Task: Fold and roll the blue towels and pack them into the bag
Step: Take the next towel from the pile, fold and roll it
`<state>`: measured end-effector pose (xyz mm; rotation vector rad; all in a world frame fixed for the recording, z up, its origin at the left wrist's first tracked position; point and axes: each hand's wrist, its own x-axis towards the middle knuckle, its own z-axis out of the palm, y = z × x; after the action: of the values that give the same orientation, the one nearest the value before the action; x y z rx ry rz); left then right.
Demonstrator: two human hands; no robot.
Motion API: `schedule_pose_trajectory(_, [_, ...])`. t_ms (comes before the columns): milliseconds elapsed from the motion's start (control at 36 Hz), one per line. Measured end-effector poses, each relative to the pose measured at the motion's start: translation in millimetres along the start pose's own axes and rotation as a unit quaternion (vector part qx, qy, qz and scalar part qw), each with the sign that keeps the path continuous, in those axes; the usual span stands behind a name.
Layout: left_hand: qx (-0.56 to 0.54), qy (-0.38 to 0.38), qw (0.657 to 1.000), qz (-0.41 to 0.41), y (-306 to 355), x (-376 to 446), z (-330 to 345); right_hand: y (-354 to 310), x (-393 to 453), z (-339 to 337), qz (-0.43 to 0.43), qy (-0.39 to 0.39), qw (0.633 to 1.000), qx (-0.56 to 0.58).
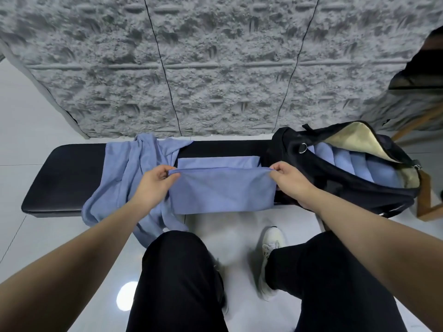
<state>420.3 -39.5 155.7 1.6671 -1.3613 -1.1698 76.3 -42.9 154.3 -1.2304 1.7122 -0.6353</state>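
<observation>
Both hands (pixel 157 179) (pixel 288 179) pinch the soft blue cloth towel (pixel 221 192); keep corners level and lay the edge squarely on the black padded surface (pixel 64 176)

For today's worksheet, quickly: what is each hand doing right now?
Left hand: pinching the blue towel at its left corner.
Right hand: pinching its right corner.

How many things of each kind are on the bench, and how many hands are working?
Towel being folded: 1
Heap of unfolded towels: 1 heap, number unclear
Rolled towels in the bag: about 4
Bag: 1
Hands: 2, left hand and right hand
Total: about 9
</observation>
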Motion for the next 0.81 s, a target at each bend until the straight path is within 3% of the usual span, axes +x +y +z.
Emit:
schedule_pose_trajectory(139, [-0.001, 0.024, 1.000, -0.012, -1.9, 32.5, 8.4, -8.1, 31.0, 15.3, 0.041, 0.031, 0.997, 0.061])
schedule_pose_trajectory(417, [0.010, 0.074, 0.996, -0.047, -20.1, 89.1, 22.9, -9.7, 89.5, 33.0, 0.079, 0.093, 0.992, 0.039])
schedule_pose_trajectory(806, [0.147, 0.066, 0.985, -0.066, -35.5, 124.1, 36.1, -7.6, 117.5, 35.4, 0.147, 0.008, 0.989, 0.021])
